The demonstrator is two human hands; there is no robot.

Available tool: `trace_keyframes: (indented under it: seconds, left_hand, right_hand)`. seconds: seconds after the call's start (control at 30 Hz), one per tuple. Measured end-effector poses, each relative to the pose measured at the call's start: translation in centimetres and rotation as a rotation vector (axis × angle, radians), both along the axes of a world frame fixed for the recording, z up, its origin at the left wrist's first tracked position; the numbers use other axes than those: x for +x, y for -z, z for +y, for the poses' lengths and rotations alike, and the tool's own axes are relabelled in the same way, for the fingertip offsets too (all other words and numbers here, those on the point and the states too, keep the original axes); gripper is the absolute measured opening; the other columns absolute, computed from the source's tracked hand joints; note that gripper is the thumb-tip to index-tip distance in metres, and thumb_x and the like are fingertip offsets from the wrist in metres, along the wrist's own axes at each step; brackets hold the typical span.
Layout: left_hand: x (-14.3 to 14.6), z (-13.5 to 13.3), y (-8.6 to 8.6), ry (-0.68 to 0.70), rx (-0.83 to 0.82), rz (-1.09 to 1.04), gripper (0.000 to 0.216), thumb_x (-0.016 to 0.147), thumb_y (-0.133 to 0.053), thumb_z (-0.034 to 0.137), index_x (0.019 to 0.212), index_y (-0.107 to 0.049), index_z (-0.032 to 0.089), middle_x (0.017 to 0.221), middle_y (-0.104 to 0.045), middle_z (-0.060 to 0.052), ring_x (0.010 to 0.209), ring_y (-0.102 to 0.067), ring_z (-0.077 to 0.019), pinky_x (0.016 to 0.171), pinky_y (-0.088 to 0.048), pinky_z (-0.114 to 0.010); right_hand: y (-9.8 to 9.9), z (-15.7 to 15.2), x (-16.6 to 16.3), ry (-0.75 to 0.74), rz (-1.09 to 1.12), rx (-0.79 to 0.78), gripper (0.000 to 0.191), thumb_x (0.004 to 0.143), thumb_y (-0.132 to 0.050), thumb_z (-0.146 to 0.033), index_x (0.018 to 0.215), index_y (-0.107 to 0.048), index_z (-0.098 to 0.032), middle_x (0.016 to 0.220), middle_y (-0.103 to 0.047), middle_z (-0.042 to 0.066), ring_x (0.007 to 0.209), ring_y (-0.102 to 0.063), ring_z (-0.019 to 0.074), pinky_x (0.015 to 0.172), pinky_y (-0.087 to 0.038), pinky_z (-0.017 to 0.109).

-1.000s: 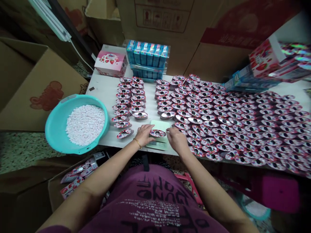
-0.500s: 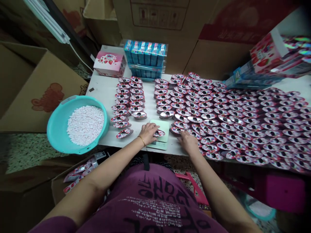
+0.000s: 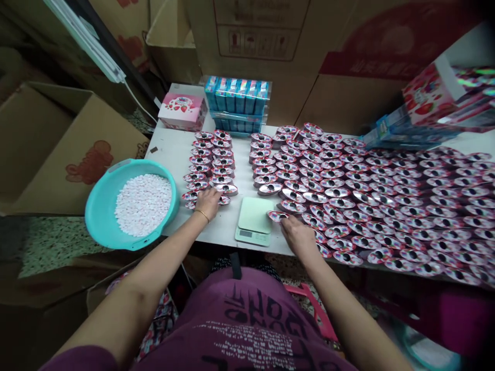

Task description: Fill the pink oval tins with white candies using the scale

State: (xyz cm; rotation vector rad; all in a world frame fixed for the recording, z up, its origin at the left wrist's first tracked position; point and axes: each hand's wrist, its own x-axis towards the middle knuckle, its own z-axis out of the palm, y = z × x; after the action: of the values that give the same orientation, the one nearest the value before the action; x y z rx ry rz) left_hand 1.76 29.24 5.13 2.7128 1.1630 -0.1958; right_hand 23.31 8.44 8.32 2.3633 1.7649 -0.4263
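Note:
Small oval pink-and-silver cases, each with a dark hole on top, cover the white table [image 3: 170, 154]. Two short rows of cases [image 3: 211, 159] lie left of a pale green scale [image 3: 253, 219], whose platform is bare. My left hand [image 3: 209, 200] rests at the near end of those rows, fingers closed over one case. A large field of the same cases [image 3: 386, 201] spreads to the right. My right hand [image 3: 297, 234] pinches one case [image 3: 277, 216] from that field, right at the scale's right edge.
A teal basin [image 3: 96, 206] of small white candies [image 3: 143, 203] sits at the table's left edge. A pink box [image 3: 181, 109] and blue packs [image 3: 236, 100] stand at the back. Printed boxes [image 3: 436, 98] are stacked at the right, and open cardboard cartons [image 3: 58, 149] on the left.
My left hand took the case off the scale and carried it left to the near end of the two rows. My right hand picked a case from the right field and brought it beside the scale.

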Motion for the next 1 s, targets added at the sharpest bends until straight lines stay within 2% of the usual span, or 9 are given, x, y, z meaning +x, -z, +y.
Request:
trace_keyframes:
  seconds: [0.13,0.23,0.33,0.43,0.53,0.63,0.8,0.9,1.0]
  left_hand:
    - [-0.5,-0.8,0.0,-0.152,0.034,-0.069,0.041,0.069,-0.051,0.018,0.11,-0.05,0.019,0.114,-0.048,-0.012,0.103,-0.041,-0.0283,0.082,-0.03,-0.042]
    - [-0.4,-2.3,-1.1,-0.213,-0.047,-0.31,0.042,0.07,-0.054,0.025,0.111,-0.05,0.019,0.119,-0.045,-0.012,0.109,-0.038,-0.0289,0.087,-0.029,-0.042]
    - [0.5,-4.7,-1.8,-0.351,-0.501,-0.628,0.03,0.073,-0.051,0.032,0.099,-0.056,0.019,0.103,-0.055,-0.01,0.096,-0.049,-0.0223,0.079,-0.037,-0.035]
    - [1.3,-7.1,-1.6,-0.768,-1.144,-0.88,0.024,0.074,-0.051,0.037,0.084,-0.056,0.016,0.075,-0.058,-0.005,0.063,-0.054,-0.0128,0.057,-0.041,-0.025]
    - [1.0,-8.0,-0.9,-1.177,-1.491,-1.098,0.015,0.071,-0.056,0.03,0.072,-0.053,0.015,0.061,-0.054,0.0,0.051,-0.051,-0.0084,0.049,-0.039,-0.021]
    - [-0.7,-7.8,-0.4,-1.393,-1.514,-1.241,0.01,0.07,-0.057,0.022,0.067,-0.051,0.015,0.055,-0.052,0.001,0.048,-0.051,-0.0076,0.047,-0.04,-0.019]
    - [-3.9,-7.5,-0.7,-1.366,-1.493,-1.224,0.012,0.071,-0.055,0.018,0.082,-0.056,0.013,0.064,-0.058,-0.003,0.052,-0.054,-0.0082,0.044,-0.038,-0.017]
    - [-5.4,-7.5,-1.0,-1.379,-1.462,-1.197,0.017,0.072,-0.056,0.019,0.087,-0.056,0.012,0.067,-0.059,-0.004,0.053,-0.054,-0.0075,0.045,-0.037,-0.017]
    - [-6.3,-7.5,-0.8,-1.343,-1.42,-1.15,0.021,0.069,-0.059,0.023,0.088,-0.056,0.013,0.07,-0.059,-0.003,0.054,-0.053,-0.0068,0.046,-0.036,-0.017]
  right_hand:
    - [-0.2,3.1,-2.2,-0.097,0.092,-0.004,0.025,0.085,-0.031,-0.016,0.094,-0.054,-0.019,0.091,-0.057,0.008,0.078,-0.054,0.0154,0.053,-0.031,0.023]
    - [-0.3,4.4,-3.1,-0.089,0.16,-0.02,0.025,0.084,-0.031,-0.016,0.094,-0.054,-0.018,0.094,-0.056,0.008,0.079,-0.054,0.0162,0.057,-0.034,0.023]
    - [-1.1,4.5,-4.4,-0.045,0.268,0.033,0.025,0.083,-0.034,-0.022,0.101,-0.051,-0.019,0.101,-0.054,0.008,0.083,-0.054,0.0166,0.063,-0.037,0.024]
    - [-2.0,5.5,-6.7,-0.075,0.433,0.073,0.028,0.082,-0.033,-0.019,0.104,-0.049,-0.016,0.1,-0.054,0.009,0.083,-0.053,0.0159,0.068,-0.038,0.025]
    - [-2.0,8.5,-9.4,-0.105,0.572,0.08,0.028,0.082,-0.031,-0.016,0.102,-0.05,-0.016,0.094,-0.057,0.008,0.084,-0.053,0.0157,0.071,-0.038,0.025]
    - [-1.2,12.6,-11.5,-0.154,0.583,0.128,0.029,0.079,-0.036,-0.014,0.103,-0.051,-0.017,0.097,-0.057,0.008,0.087,-0.053,0.0166,0.072,-0.039,0.025]
    - [1.4,17.2,-13.0,-0.251,0.542,0.132,0.036,0.079,-0.036,-0.011,0.112,-0.05,-0.02,0.108,-0.053,0.009,0.088,-0.054,0.0173,0.073,-0.04,0.027]
    - [2.7,17.4,-12.1,-0.216,0.667,0.28,0.038,0.08,-0.037,-0.013,0.114,-0.049,-0.021,0.115,-0.051,0.007,0.097,-0.051,0.0159,0.079,-0.039,0.026]
    - [2.4,15.2,-9.1,-0.014,0.812,0.5,0.029,0.08,-0.04,-0.021,0.104,-0.057,-0.019,0.099,-0.06,0.005,0.088,-0.054,0.014,0.078,-0.04,0.025]
